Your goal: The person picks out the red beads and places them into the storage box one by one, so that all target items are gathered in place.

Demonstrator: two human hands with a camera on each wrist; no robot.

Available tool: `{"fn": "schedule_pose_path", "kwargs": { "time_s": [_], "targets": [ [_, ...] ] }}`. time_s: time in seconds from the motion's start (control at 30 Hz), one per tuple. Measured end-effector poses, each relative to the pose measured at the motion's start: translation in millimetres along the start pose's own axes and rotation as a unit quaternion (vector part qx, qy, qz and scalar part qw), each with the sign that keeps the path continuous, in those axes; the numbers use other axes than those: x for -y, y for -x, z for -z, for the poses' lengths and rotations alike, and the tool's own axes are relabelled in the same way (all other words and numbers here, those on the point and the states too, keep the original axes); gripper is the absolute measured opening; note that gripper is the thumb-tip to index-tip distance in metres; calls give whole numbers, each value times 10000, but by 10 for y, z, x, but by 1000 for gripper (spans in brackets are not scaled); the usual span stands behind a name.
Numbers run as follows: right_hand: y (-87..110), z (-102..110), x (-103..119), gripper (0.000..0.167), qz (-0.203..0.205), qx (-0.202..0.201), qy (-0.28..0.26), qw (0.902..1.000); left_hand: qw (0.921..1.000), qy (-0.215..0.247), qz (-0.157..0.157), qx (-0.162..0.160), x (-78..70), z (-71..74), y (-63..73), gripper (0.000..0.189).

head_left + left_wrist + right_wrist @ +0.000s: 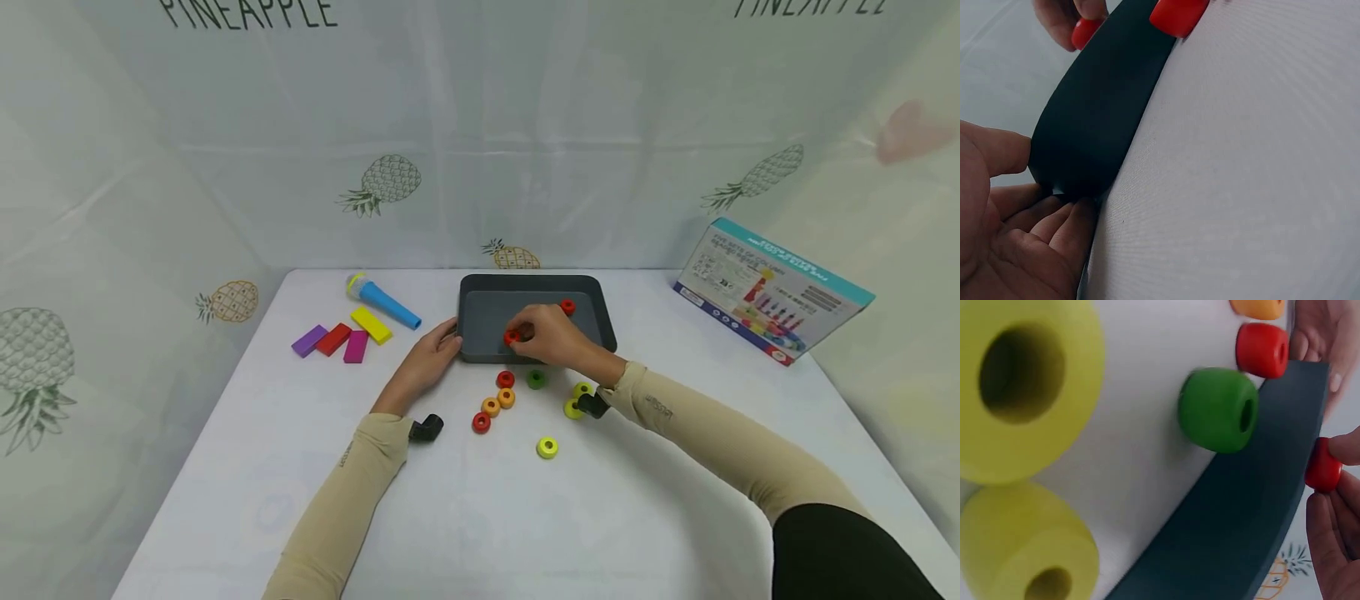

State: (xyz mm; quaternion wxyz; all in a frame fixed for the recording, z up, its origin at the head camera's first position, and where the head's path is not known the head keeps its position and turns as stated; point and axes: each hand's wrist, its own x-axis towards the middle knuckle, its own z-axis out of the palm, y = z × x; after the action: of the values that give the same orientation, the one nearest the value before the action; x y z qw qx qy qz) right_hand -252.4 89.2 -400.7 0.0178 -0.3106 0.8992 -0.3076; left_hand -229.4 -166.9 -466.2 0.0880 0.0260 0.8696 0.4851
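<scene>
My right hand (pixel 549 335) is over the dark grey tray (pixel 551 291), pinching a red bead (pixel 1321 467) between thumb and fingers. Another red bead (pixel 567 313) lies inside the tray near its back right. At the tray's left side, my left hand (pixel 433 357) holds the corner, its thumb at the rim and its fingers bent low against the wall. In front of the tray lie a green bead (pixel 1210 409), two orange beads (pixel 491 413), two more red beads (pixel 481 430) and several yellow beads (pixel 547 455), two of them close to my right wrist.
Left of the tray lie a blue toy microphone (pixel 390 305) and yellow (pixel 372 326), magenta (pixel 356 347), red (pixel 333 339) and purple (pixel 309 341) blocks. A printed toy box (pixel 765 292) stands at the back right. Behind the table hangs a pineapple-print cloth (pixel 480 125).
</scene>
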Motion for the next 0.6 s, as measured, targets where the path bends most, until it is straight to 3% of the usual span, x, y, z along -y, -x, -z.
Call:
{"fn": "schedule_pose_path", "kwargs": {
  "time_s": [0.2, 0.6],
  "targets": [
    [-115, -22, -75, 22, -157, -7, 159, 9998, 10000, -44, 15, -17, -20, 15, -7, 57],
    [-288, -119, -143, 25, -444, 345, 573, 9968, 10000, 86, -20, 29, -13, 11, -10, 57]
  ]
}}
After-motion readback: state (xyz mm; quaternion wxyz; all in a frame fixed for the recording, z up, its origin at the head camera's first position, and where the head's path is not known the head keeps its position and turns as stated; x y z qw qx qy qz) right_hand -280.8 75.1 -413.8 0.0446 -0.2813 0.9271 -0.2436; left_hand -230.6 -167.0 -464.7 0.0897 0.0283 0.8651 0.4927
